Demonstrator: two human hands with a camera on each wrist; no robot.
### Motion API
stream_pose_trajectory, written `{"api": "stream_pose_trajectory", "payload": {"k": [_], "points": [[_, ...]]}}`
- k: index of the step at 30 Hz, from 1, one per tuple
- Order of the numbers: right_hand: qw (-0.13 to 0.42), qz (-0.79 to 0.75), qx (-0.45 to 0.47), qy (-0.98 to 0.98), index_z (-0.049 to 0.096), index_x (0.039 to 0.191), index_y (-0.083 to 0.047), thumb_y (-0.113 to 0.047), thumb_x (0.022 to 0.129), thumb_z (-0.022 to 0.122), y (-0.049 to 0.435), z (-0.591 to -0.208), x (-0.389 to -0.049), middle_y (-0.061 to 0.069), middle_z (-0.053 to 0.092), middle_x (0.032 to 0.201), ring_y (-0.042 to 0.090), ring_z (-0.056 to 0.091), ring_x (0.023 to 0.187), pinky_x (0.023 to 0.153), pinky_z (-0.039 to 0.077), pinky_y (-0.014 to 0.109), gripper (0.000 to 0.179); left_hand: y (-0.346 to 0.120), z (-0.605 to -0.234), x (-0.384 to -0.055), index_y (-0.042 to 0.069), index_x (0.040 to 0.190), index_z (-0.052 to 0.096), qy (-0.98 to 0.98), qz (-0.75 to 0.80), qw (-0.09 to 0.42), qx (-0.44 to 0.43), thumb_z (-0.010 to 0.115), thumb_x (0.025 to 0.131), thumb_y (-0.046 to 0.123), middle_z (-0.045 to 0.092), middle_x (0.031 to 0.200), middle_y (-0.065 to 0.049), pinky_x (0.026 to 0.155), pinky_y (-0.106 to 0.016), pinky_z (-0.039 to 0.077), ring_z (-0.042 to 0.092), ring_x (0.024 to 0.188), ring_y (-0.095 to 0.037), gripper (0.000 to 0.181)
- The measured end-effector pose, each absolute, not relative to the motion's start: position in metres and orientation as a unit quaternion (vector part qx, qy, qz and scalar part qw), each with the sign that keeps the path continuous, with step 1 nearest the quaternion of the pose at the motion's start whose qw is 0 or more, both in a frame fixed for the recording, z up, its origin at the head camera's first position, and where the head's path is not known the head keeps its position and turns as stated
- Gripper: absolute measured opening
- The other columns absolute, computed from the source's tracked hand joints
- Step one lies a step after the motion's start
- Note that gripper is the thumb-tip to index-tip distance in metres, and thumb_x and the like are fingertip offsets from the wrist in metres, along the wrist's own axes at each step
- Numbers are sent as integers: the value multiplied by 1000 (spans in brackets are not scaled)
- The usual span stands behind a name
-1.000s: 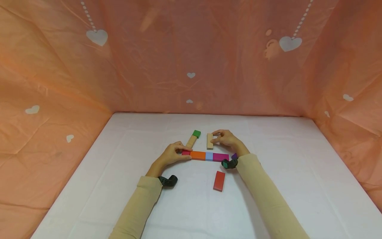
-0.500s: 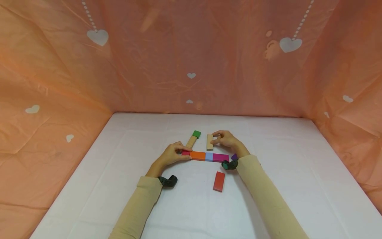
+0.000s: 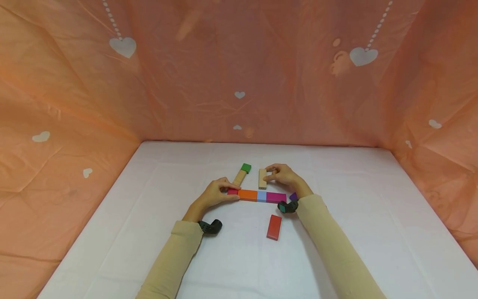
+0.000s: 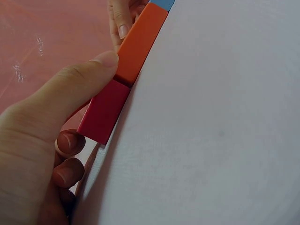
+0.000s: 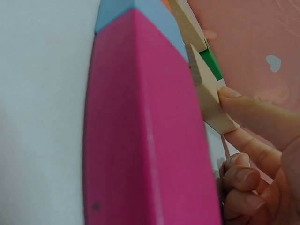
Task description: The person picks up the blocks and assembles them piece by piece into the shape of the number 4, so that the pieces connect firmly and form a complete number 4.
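My left hand [image 3: 213, 193] holds the crimson block [image 4: 105, 110] at the left end of a row, thumb on the near side and fingers round the far side. Rightward in the row come an orange block [image 3: 247, 195], a light blue block [image 3: 261, 196] and a magenta block [image 3: 275, 197]. Just beyond the row, my right hand [image 3: 285, 174] pinches a plain wooden block [image 3: 262, 179] between thumb and index finger. Its other fingers are curled in the right wrist view. Another plain wooden block [image 3: 240, 177] slants behind the row, a green block [image 3: 246, 168] at its far end.
A red block [image 3: 274, 227] lies alone on the white tabletop [image 3: 239, 261], nearer the person. Partly hidden by the right wrist is a purple block [image 3: 293, 196] at the row's right end. Orange cloth with white hearts [image 3: 239, 74] hangs round the back and sides.
My right hand and the plain wooden block have shifted slightly nearer the row. The left hand keeps its hold on the crimson block, and the other blocks stay in place.
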State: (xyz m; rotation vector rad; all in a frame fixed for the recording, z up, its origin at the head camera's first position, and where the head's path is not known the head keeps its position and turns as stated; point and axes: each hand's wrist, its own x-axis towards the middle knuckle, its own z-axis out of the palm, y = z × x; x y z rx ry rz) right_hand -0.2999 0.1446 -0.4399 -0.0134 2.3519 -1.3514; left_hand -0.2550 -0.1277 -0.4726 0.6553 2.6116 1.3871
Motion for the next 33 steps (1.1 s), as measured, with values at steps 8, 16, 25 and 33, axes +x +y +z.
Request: {"api": "stream_pose_trajectory", "payload": {"k": [8, 16, 25, 33], "points": [[213, -491, -19, 844, 53, 132, -2, -18, 87, 70, 145, -439, -299, -2, 40, 71, 15, 40, 73, 68, 34, 24, 50, -128, -473, -255, 10, 106, 75, 863, 453, 58, 216, 82, 76, 17, 52, 81, -5, 69, -20, 32, 41, 78, -12, 32], [214, -494, -27, 842, 52, 131, -1, -16, 87, 71, 146, -441, -299, -3, 40, 71, 14, 39, 70, 67, 33, 24, 50, -128, -473, -256, 8, 104, 76, 858, 459, 51, 226, 83, 74, 15, 52, 78, -5, 67, -18, 31, 41, 75, -10, 31], [211, -484, -38, 848, 53, 130, 1, -17, 86, 72, 146, -442, -300, -3, 40, 70, 14, 40, 70, 67, 33, 24, 51, -129, -472, -255, 8, 104, 76, 859, 458, 55, 221, 82, 74, 16, 52, 79, -4, 68, -19, 31, 41, 76, -11, 32], [211, -484, -39, 849, 53, 129, 1, -16, 86, 71, 146, -440, -299, -3, 40, 69, 13, 40, 69, 66, 34, 23, 50, -129, -472, -255, 9, 105, 76, 860, 458, 56, 219, 82, 75, 17, 52, 80, -5, 69, -19, 32, 42, 78, -12, 32]]}}
